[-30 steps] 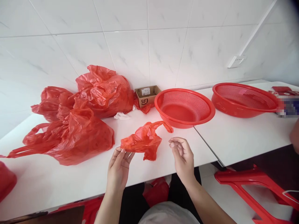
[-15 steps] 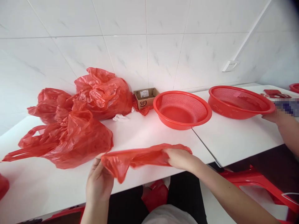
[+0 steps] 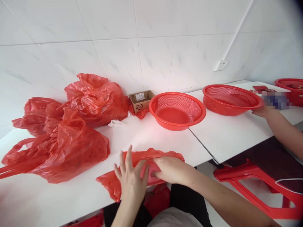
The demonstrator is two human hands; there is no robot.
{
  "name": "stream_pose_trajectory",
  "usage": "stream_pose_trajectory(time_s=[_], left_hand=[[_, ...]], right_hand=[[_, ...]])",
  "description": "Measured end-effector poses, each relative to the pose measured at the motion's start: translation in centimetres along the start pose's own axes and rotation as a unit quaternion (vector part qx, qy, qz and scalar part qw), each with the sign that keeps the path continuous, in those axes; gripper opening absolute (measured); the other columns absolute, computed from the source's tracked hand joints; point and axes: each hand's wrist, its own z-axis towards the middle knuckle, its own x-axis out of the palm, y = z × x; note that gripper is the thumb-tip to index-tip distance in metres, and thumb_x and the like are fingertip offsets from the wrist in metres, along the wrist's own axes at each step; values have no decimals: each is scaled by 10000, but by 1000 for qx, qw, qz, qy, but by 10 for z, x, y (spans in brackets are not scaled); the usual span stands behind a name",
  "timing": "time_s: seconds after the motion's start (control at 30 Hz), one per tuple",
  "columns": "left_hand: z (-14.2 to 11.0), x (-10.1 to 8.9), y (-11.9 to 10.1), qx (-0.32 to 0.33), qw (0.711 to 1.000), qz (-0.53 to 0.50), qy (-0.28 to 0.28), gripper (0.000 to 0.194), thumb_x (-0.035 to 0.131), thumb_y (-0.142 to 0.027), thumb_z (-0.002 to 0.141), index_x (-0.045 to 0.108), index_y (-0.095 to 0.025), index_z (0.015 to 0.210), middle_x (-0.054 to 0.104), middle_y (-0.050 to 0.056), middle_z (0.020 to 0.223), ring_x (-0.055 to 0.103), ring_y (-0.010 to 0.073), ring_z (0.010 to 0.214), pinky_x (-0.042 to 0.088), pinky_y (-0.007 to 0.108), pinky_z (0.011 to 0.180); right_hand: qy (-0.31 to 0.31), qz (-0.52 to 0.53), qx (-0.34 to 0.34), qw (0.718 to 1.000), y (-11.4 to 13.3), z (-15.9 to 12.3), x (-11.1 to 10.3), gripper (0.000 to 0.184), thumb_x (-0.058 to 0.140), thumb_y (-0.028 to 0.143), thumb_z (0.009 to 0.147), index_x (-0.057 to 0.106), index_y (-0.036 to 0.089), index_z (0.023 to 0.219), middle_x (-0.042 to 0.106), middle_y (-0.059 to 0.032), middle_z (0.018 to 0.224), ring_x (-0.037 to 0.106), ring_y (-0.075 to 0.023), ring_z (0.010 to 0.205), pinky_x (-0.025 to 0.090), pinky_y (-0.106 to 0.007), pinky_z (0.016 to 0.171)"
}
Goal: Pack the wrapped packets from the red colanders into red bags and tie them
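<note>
A thin red plastic bag [image 3: 110, 185] lies flattened and creased along the front edge of the white table [image 3: 132, 138]. My left hand [image 3: 132, 181] rests over its middle, fingers spread and pointing away from me. Beside it, my right hand [image 3: 172, 169] has its fingers curled into the folds and grips the bag; the fingertips are partly hidden. Left of my hands sits a full, knotted red plastic bag [image 3: 82, 151]. Beyond my right hand stands a red plastic colander [image 3: 176, 116] with nothing in it.
More stuffed red bags [image 3: 99, 97] lean near the tiled wall, beside a small cardboard box [image 3: 140, 102] and a crumpled white tissue [image 3: 117, 123]. At right, a co-worker's hand [image 3: 260, 111] is by a second colander [image 3: 229, 101]. A red stool [image 3: 251, 176] stands below the table.
My left hand has let go of the bag's left end, moved right and spread its fingers. The bag, stretched between both hands before, now lies lower on the table. The view has shifted right.
</note>
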Motion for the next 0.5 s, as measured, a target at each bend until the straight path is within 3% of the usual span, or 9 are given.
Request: stream_pose_trajectory(time_s=[0.07, 0.1, 0.13, 0.2, 0.3, 0.37, 0.43, 0.5], left_hand=[[13, 10, 36, -58, 994, 78, 53, 199, 522, -259, 910, 670, -204, 790, 488, 135, 1449, 344, 448, 1378, 236, 725, 1051], [19, 10, 55, -96, 989, 87, 73, 211, 461, -221, 923, 669, -191, 896, 583, 147, 1335, 480, 392, 1283, 326, 640, 1049], [24, 9, 73, -121, 985, 90, 77, 234, 433, -203, 916, 655, -150, 965, 651, 183, 1178, 591, 376, 1127, 441, 572, 949], [29, 1, 98, -148, 981, 94, 77, 283, 392, -194, 901, 629, -109, 1028, 661, 198, 1093, 644, 362, 989, 514, 486, 788], [20, -8, 105, -127, 984, 65, 110, 267, 381, -179, 862, 639, -158, 926, 656, 145, 1152, 684, 273, 862, 527, 366, 663], [9, -9, 98, -87, 986, 22, 141, 252, 382, -176, 839, 617, -182, 749, 627, 116, 1253, 697, 221, 865, 541, 313, 671], [-2, -10, 91, -48, 989, -37, 134, 258, 383, -178, 831, 633, -180, 767, 551, 116, 1382, 666, 234, 1058, 553, 305, 798], [-11, -13, 90, -29, 991, -93, 90, 343, 397, -192, 833, 643, -159, 1070, 478, 128, 1465, 539, 260, 1275, 500, 347, 974]], right_hand=[[7, 7, -35, 999, 1, -8, -4, 509, 609, 326, 800, 597, 257, 1305, 717, -84, 1024, 682, -262, 862, 448, -291, 625], [15, 4, -37, 999, -1, -12, -7, 591, 603, 332, 799, 533, 272, 1383, 707, -88, 1072, 679, -268, 908, 460, -296, 654], [28, 2, -30, 999, -4, -14, -10, 641, 590, 335, 807, 478, 286, 1436, 700, -90, 1093, 679, -267, 918, 467, -299, 664], [62, 14, -17, 998, -14, -18, -18, 701, 581, 317, 816, 394, 323, 1491, 700, -74, 1081, 683, -239, 873, 471, -289, 659], [138, 141, -73, 978, -33, -20, -32, 771, 661, 339, 806, 346, 341, 1510, 714, -38, 1016, 685, -188, 825, 494, -270, 689], [139, 285, -146, 937, -51, -21, -47, 734, 690, 410, 809, 414, 277, 1477, 716, -62, 1037, 693, -188, 874, 521, -297, 770], [34, 405, -200, 891, -78, -20, -72, 585, 618, 484, 863, 520, 222, 1377, 710, -96, 1065, 703, -195, 897, 538, -341, 818], [-165, 432, -195, 865, -117, -16, -108, 456, 525, 505, 914, 577, 229, 1274, 706, -95, 1056, 704, -198, 904, 549, -367, 822]])
